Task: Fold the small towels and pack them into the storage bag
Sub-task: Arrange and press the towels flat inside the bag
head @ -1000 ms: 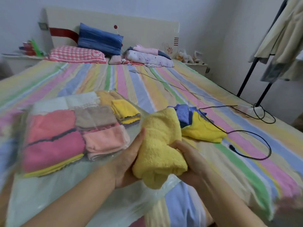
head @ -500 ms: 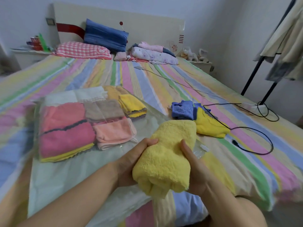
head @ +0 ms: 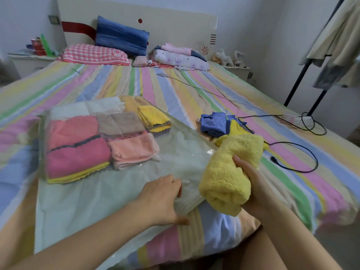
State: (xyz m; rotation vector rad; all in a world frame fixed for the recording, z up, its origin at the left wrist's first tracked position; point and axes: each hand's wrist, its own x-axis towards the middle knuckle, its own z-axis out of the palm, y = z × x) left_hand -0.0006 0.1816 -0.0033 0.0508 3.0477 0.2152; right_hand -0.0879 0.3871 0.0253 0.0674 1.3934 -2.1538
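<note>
A clear plastic storage bag (head: 93, 195) lies flat on the striped bed, with several folded towels inside at its far end: pink (head: 76, 152), peach (head: 132, 151), beige, white and yellow ones. My right hand (head: 251, 184) grips a folded fluffy yellow towel (head: 231, 172) just right of the bag's open edge. My left hand (head: 161, 199) rests on the bag near that edge, its fingers curled at the plastic. A blue towel (head: 214, 124) and another yellow towel (head: 234, 127) lie loose beyond my right hand.
A black cable (head: 296, 152) loops over the bed to the right, running to a power strip (head: 294, 118). Pillows and folded bedding sit at the headboard. A clothes rack with hanging garments (head: 339, 45) stands at the right.
My left hand let go of the yellow towel and dropped onto the bag's edge. My right hand now holds the towel alone and has shifted it right.
</note>
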